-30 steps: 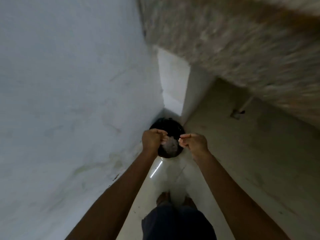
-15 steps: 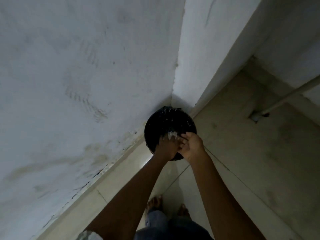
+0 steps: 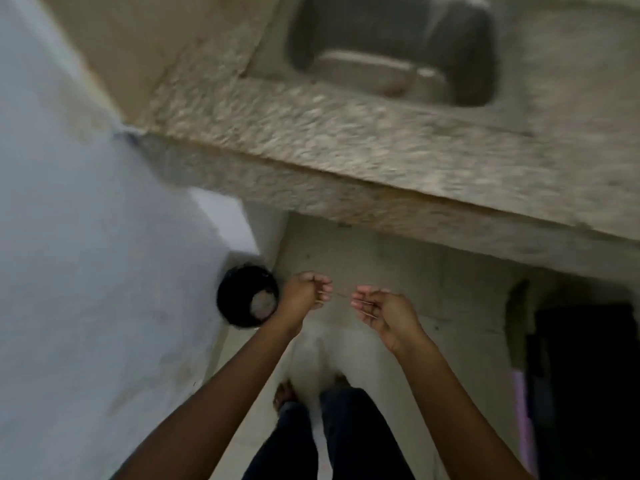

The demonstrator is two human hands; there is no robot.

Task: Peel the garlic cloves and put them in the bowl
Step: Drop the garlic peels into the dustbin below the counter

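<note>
Right now my left hand [image 3: 304, 294] has its fingers curled in, and my right hand [image 3: 388, 311] lies palm up with fingers half bent. A thin pale strand [image 3: 341, 295] seems to stretch between them, but I cannot tell if either hand pinches it. Just beside the left hand stands a round black bin [image 3: 235, 289] with pale scraps [image 3: 263, 301] inside. Above is the speckled stone worktop [image 3: 346, 140]. No garlic cloves and no bowl are in view. I judge a clove is light and firm with slippery dry skin, so I would pinch its pointed tip.
</note>
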